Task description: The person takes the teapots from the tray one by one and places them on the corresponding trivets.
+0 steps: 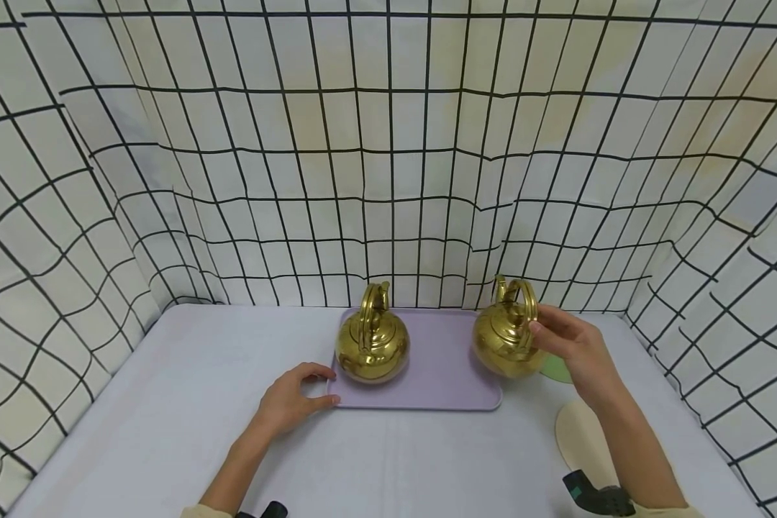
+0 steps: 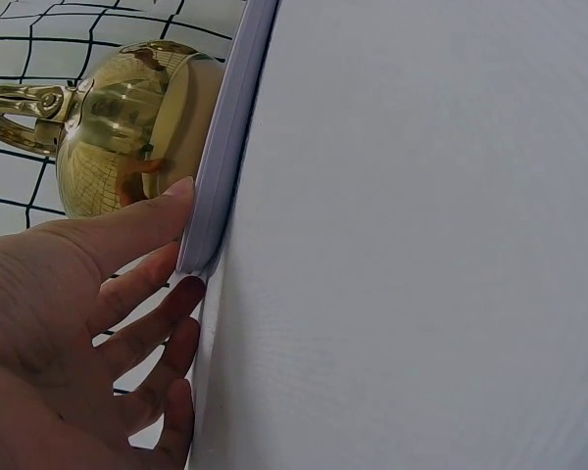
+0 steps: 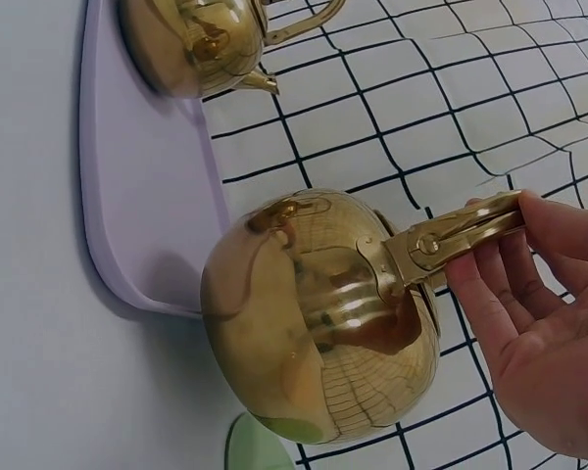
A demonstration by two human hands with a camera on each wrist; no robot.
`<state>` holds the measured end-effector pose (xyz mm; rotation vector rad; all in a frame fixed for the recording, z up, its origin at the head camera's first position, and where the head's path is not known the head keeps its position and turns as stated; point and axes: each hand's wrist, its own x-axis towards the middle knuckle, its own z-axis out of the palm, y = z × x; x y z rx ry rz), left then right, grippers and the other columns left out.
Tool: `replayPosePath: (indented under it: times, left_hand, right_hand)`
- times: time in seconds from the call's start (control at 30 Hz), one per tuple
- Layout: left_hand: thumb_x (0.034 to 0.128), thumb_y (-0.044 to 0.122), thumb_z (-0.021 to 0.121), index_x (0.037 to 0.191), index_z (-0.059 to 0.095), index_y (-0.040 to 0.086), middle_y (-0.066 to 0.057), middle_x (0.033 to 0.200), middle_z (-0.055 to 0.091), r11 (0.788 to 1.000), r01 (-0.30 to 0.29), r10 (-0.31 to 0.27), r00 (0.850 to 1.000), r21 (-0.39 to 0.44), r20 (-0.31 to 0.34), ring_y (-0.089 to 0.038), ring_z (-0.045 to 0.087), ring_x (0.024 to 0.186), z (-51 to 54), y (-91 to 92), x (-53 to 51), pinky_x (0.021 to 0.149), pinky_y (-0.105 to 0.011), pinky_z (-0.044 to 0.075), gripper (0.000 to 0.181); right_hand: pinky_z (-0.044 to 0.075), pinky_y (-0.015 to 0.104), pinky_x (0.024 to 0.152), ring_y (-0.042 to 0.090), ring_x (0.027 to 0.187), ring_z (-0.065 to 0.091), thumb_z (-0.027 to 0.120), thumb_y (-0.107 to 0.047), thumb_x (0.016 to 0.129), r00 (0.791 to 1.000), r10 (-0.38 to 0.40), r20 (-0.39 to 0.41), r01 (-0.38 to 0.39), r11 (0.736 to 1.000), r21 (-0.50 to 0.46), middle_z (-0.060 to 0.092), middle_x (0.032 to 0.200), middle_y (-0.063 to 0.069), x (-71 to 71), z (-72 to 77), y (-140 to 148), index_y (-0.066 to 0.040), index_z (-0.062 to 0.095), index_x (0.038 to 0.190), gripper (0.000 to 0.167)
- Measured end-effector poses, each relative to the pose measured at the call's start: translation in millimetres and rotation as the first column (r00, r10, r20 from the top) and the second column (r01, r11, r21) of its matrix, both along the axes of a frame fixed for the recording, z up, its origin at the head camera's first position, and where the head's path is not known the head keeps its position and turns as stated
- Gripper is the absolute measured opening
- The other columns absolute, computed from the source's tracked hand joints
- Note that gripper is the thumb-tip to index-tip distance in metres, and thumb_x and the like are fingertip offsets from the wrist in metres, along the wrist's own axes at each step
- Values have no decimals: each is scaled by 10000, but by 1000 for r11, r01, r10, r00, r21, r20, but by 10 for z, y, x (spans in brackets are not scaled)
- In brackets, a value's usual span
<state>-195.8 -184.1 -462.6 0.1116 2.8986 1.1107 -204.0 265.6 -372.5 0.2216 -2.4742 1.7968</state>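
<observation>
A brass teapot (image 1: 373, 345) stands upright on the left part of a lilac tray (image 1: 440, 374), its arched handle raised. My left hand (image 1: 289, 399) holds the tray at its front left corner; in the left wrist view the thumb touches the tray rim (image 2: 225, 157) and the fingers lie along the corner. My right hand (image 1: 573, 349) grips the handle of a second brass teapot (image 1: 506, 342). That teapot is over the tray's right edge, and the right wrist view shows its body (image 3: 318, 323) apart from the tray surface.
A green round mat (image 1: 557, 369) lies to the right of the tray, partly hidden by the right hand. A cream oval mat (image 1: 583, 439) lies nearer, under the right forearm. A white cloth with a black grid (image 1: 408, 180) surrounds the white table (image 1: 201, 388).
</observation>
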Motion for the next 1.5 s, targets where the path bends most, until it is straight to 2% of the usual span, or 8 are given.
replayPosePath:
  times: [0.37, 0.83, 1.17, 1.5]
  left_hand:
    - [810, 289, 898, 1190, 737, 178, -120, 1298, 719, 1000, -1, 1, 1000, -2, 6, -372, 641, 1266, 45, 23, 13, 1090, -594, 478, 428]
    - [803, 307, 902, 1185, 740, 178, -108, 1280, 725, 1000, 7, -7, 1000, 0, 1, -365, 645, 1261, 52, 22, 3, 1088, -589, 480, 434]
    - [807, 279, 899, 1181, 737, 186, -106, 1297, 720, 1000, -8, 7, 1000, 23, 25, -359, 634, 1281, 13, 7, -7, 1108, -585, 466, 418]
    - [808, 278, 898, 1176, 736, 192, -109, 1292, 719, 1000, -18, 17, 999, 24, 39, -363, 633, 1278, 55, 21, 0, 1102, -595, 460, 411]
  right_hand:
    - [551, 146, 904, -3, 1022, 718, 656, -306, 1038, 1000, -11, 0, 11, 1000, 20, 707, 1163, -173, -11, 5, 90, -38, 531, 1495, 544]
    - [544, 125, 886, -26, 1010, 714, 651, -307, 1040, 999, -44, -2, 44, 998, 41, 705, 1150, -216, -16, -15, 285, -33, 517, 1506, 557]
    - [544, 110, 899, -50, 1057, 696, 668, -271, 1031, 999, -41, 14, 42, 999, -29, 703, 1191, -206, -60, -77, 448, -31, 514, 1509, 557]
    - [511, 83, 897, -88, 1072, 660, 637, -293, 1048, 999, -51, 13, 50, 998, 40, 664, 1216, -260, -52, -46, 552, -32, 471, 1540, 581]
